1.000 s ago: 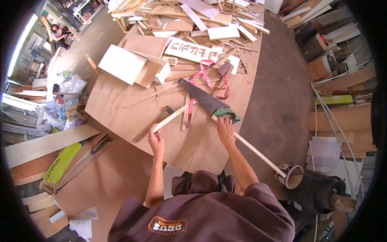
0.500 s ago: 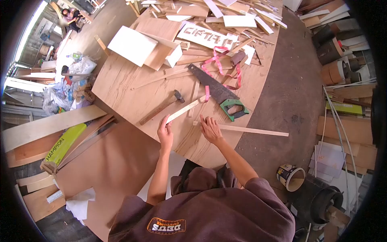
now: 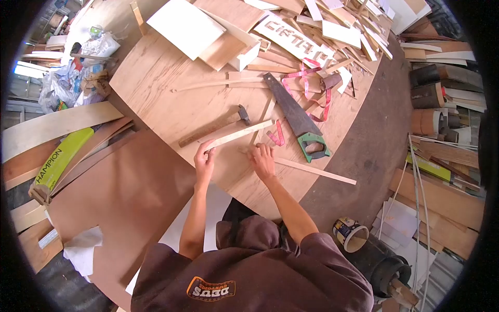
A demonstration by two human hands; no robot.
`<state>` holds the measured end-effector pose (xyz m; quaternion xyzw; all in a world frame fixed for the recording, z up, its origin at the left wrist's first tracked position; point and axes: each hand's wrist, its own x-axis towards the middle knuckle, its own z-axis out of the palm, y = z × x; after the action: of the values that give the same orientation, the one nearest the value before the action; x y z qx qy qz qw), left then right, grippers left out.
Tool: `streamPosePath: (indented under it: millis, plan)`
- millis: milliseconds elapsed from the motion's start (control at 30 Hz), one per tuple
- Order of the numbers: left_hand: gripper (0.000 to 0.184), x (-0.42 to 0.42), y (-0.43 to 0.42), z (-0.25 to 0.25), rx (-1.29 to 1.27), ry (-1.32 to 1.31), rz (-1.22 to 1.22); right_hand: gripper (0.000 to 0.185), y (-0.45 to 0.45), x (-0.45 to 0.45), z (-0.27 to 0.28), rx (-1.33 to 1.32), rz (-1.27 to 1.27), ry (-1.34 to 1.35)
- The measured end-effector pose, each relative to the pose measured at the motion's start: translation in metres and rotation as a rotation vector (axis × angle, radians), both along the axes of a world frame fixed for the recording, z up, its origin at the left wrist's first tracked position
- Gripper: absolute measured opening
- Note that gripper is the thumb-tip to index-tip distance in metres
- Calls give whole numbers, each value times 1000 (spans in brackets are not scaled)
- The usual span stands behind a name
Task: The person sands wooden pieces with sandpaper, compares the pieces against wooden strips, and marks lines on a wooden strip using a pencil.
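Note:
A pale wooden strip slants up and right from my left hand, which is closed around its lower end. My right hand has its fingers curled over the left end of a long thin wooden stick lying across the table edge. Behind the left hand lies a hammer. A handsaw with a green and black handle rests to the right. The pink end of a measuring tape lies near the strip's far tip. The fingertips of my right hand are partly hidden.
On the plywood table, a white box-like piece, a lettered board and heaped wood offcuts lie at the back. A brown sheet sits at left. A bucket stands on the floor at right.
The view has shifted. My right hand's fingers, spread before, have curled over the stick's end. The strip in my left hand has tilted flatter, and its tip is apart from the pink tape.

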<state>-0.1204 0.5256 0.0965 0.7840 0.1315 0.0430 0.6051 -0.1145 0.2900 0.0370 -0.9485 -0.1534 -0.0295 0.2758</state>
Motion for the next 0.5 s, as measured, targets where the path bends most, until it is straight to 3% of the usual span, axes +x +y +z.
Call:
streamPosePath:
  millis: [100, 200, 233, 333, 467, 500]
  plan:
    - [33, 8, 7, 18, -20, -27, -42, 45, -8, 10, 16, 1, -206, -27]
    - [24, 17, 1, 28, -85, -109, -75, 56, -28, 20, 41, 43, -309, -183]
    - [25, 20, -2, 35, -73, -100, -102, 65, -37, 22, 52, 16, -323, -216]
    - [29, 33, -11, 51, -22, -155, -179, 68, -56, 29, 88, -41, -366, -300]
    - [32, 41, -33, 50, -95, -77, -389, 65, -87, 13, 98, -172, -285, -214]
    - [33, 42, -42, 35, -85, -84, -442, 47, -89, 8, 107, -162, -261, -229]
